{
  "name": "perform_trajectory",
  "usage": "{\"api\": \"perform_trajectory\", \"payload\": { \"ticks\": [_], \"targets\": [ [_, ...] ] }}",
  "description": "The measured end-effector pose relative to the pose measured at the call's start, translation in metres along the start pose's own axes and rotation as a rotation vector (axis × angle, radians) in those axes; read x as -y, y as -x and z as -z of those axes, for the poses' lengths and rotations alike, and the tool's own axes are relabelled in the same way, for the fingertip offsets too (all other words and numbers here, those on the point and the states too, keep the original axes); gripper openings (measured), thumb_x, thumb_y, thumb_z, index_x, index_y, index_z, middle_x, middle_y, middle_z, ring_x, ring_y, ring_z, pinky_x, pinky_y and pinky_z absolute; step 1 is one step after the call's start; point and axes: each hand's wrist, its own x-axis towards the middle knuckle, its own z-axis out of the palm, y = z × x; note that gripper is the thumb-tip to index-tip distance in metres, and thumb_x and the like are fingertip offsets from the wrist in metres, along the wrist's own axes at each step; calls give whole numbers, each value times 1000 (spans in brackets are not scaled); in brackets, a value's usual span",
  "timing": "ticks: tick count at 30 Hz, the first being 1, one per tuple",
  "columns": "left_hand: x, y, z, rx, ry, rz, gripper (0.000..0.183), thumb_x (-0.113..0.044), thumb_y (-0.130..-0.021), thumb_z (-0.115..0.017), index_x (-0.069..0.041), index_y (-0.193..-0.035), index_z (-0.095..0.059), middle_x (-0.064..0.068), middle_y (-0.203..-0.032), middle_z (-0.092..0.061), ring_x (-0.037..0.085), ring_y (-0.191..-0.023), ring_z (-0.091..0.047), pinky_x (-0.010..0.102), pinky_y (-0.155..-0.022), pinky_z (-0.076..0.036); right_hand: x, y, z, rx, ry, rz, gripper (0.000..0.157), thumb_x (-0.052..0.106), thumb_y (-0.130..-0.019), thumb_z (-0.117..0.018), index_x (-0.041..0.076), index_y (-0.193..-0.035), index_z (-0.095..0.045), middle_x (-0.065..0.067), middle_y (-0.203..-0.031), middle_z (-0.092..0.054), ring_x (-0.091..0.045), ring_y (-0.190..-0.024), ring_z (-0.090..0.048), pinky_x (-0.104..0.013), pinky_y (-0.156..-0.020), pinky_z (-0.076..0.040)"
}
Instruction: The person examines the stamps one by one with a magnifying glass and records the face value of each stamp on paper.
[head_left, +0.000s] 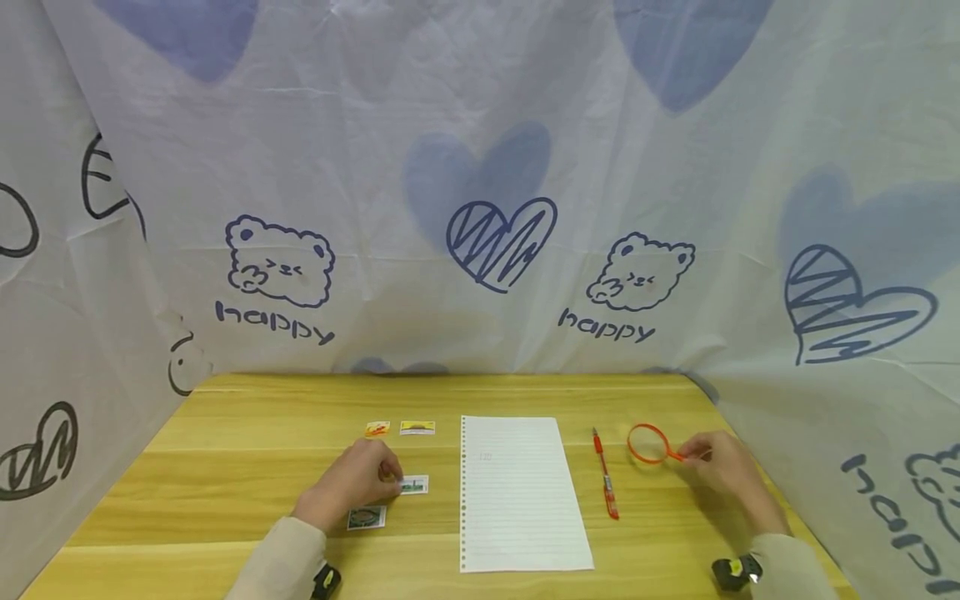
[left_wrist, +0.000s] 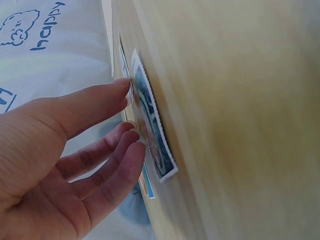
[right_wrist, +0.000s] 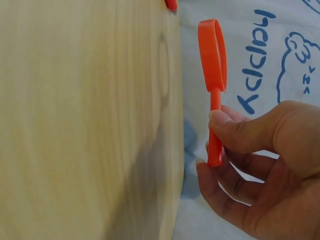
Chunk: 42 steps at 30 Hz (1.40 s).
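Left hand point(left_wrist: 47, 155) in close, thumb and fingertips right by a dark, white-edged stamp point(left_wrist: 154, 132) on the wooden desk point(left_wrist: 240, 125); another stamp point(left_wrist: 124, 62) peeks out behind, and printed cloth point(left_wrist: 82, 60) reading "happy" hangs beyond.

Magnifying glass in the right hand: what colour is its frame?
The magnifying glass's frame is orange-red, best seen in the right wrist view.

printed sheeting point(head_left: 375, 108) round the table point(head_left: 225, 483) suggests a makeshift booth.

The left grip point(head_left: 354, 482) reaches forward with bent fingers point(left_wrist: 116, 181), the right grip point(head_left: 722, 463) (thumb point(right_wrist: 252, 132) pressed inward) pinching.
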Motion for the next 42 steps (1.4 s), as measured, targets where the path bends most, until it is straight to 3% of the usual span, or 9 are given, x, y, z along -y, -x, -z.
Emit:
{"api": "perform_trajectory", "payload": {
  "ticks": [15, 42],
  "targets": [
    [0, 0, 0, -8, -1, -4, 6, -6, -81, -86, -9, -84, -81, 1, -80, -74, 9, -72, -61, 26, -64, -52, -12, 5, 3, 66, -51, -90, 6, -3, -84, -73, -5, -89, -75, -9, -81, -73, -14, -73, -62, -22, -62, -49],
    [3, -2, -3, -10, -1, 23, 7, -7, -81, -86, -12, -84, -81, -2, -81, -72, 9, -73, -60, 26, -65, -53, -27, 8, -6, 53, 0, -79, 5, -1, -81, -76, -1, -86, -75, -8, -80, -75, -9, -71, -62, -21, -63, -48]
  ]
}}
